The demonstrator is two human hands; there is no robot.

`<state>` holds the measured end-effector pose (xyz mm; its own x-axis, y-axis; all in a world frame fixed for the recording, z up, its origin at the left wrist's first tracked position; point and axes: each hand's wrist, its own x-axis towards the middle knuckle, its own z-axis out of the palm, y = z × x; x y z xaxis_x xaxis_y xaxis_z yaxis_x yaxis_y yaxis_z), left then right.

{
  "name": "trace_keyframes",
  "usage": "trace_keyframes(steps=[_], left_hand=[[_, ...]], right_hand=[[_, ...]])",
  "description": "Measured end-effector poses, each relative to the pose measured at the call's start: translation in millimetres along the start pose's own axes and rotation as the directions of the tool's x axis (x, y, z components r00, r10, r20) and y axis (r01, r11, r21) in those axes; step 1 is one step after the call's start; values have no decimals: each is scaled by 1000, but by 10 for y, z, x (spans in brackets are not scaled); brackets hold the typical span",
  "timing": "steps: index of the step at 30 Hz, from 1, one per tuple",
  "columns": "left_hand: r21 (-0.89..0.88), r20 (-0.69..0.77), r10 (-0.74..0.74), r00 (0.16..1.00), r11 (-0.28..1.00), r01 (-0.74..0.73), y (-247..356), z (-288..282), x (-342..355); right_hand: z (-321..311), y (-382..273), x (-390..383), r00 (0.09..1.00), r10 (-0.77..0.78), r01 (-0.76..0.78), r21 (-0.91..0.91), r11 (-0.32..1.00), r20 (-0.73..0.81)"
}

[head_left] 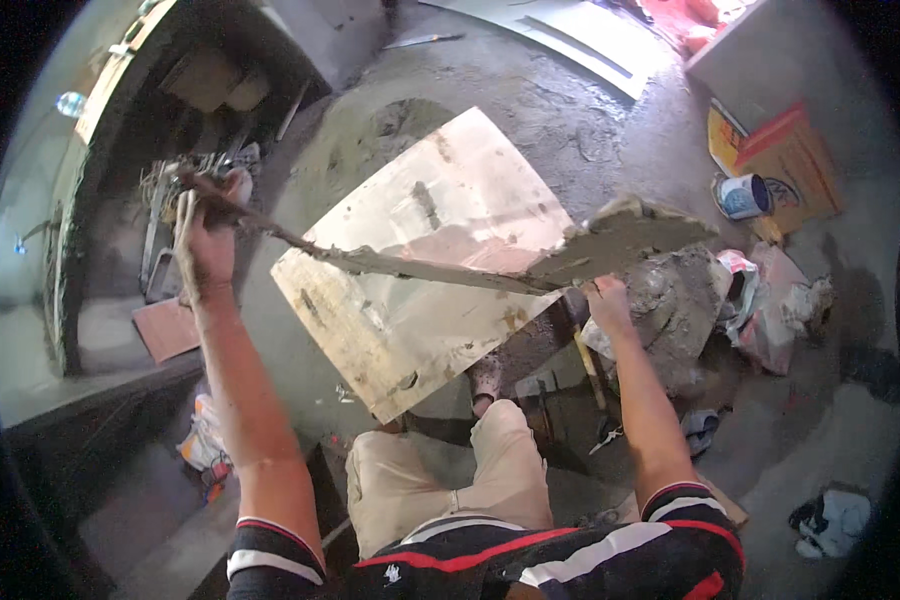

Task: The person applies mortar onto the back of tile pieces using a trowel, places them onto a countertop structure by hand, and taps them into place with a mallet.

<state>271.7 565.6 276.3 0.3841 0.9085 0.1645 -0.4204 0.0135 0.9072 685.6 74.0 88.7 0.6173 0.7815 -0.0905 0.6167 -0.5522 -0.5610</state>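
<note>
A long, mortar-caked tool that looks like a shovel (440,272) stretches across in front of me. Its dark shaft runs from upper left to the right, where a broad grey end (625,240) is thick with wet mortar. My left hand (208,235) is closed round the far left end of the shaft. Low by the mortar-covered end, my right hand (607,300) is closed too; its fingers partly hide the grip. Below the shaft lies a large pale board (410,210) with mortar smears, turned cornerwise toward me.
A wooden-handled tool (590,370) stands below my right hand. Beside it lies a grey mortar heap (675,310), with plastic bags (770,310) to its right. Farther right are a paint can (742,196) and a cardboard box (795,165). A low ledge (120,375) borders the left.
</note>
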Motion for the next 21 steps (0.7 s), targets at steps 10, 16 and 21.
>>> trace_keyframes(steps=[10,16,21], left_hand=[[-247,209,-25,977,966,78,-138,90,177],[-200,327,-89,941,967,161,-193,275,559],[-10,189,-132,973,991,136,-215,327,602]], right_hand=[[180,-85,-784,987,149,-136,203,970,-52],[314,-321,-1106,940,-158,117,-150,982,-301],[360,-263,-1201,973,188,-166,163,972,-130]])
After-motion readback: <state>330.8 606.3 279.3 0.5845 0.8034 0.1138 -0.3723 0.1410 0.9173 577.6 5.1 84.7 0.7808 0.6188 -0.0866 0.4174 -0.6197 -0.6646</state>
